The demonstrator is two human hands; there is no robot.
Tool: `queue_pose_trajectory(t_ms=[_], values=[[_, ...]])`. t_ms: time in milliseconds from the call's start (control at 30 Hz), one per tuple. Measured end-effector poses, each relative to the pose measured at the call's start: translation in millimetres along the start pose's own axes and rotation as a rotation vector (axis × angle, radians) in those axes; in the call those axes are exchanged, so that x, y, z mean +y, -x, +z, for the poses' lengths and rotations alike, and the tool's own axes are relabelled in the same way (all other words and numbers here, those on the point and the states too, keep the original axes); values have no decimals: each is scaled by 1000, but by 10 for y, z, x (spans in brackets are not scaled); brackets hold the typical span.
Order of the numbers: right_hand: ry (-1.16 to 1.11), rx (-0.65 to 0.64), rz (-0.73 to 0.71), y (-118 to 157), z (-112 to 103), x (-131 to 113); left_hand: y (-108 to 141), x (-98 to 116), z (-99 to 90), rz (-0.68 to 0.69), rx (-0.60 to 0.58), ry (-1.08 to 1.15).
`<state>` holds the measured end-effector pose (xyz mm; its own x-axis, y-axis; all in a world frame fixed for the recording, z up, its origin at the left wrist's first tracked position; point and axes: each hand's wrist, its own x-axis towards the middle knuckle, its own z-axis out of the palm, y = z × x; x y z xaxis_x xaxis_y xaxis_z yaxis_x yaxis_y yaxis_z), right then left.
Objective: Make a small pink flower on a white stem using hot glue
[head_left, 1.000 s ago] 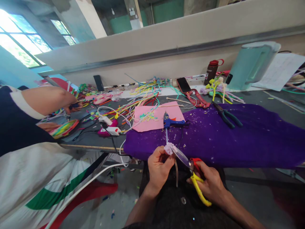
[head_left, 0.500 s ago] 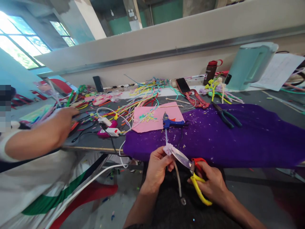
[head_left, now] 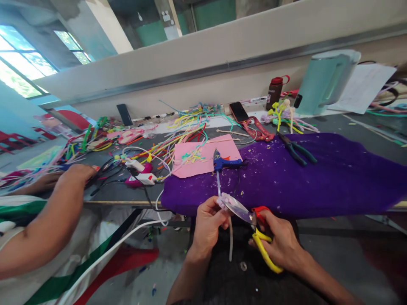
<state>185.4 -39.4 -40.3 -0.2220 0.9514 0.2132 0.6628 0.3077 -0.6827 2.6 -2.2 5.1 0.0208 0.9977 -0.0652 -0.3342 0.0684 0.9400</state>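
Left hand [head_left: 208, 222] and right hand [head_left: 280, 239] are bare, forearms [head_left: 190, 269] likewise; black garment [head_left: 222, 281] below the grip bears a round, metallic-looking fitting [head_left: 243, 266].

2 hands [head_left: 208, 224] hold scissors [head_left: 254, 231] and lilac fluff [head_left: 225, 201]

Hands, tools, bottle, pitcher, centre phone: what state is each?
Left hand: gripping lilac fuzzy piece
Right hand: gripping scissors
Scissors: handles apart, blade gap unclear
Glue gun: glue stick loaded, power unclear
Pliers: handles spread
Bottle: upright, red cap on
Pitcher: upright, lidded
Centre phone: face up, screen dark
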Motion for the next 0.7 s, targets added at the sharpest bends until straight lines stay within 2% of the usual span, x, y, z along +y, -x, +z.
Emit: queue_pose_trajectory(t_ms=[333, 567, 700], values=[[-247, -130, 71, -50, -81, -139, 4, 9, 12, -52, 2, 19], [-324, -182, 59, -17, -74, -81, 9, 25, 17, -68, -27, 42], [-337, -183, 80, -22, -76, -78, 8, 25, 16, -75, -5, 19]])
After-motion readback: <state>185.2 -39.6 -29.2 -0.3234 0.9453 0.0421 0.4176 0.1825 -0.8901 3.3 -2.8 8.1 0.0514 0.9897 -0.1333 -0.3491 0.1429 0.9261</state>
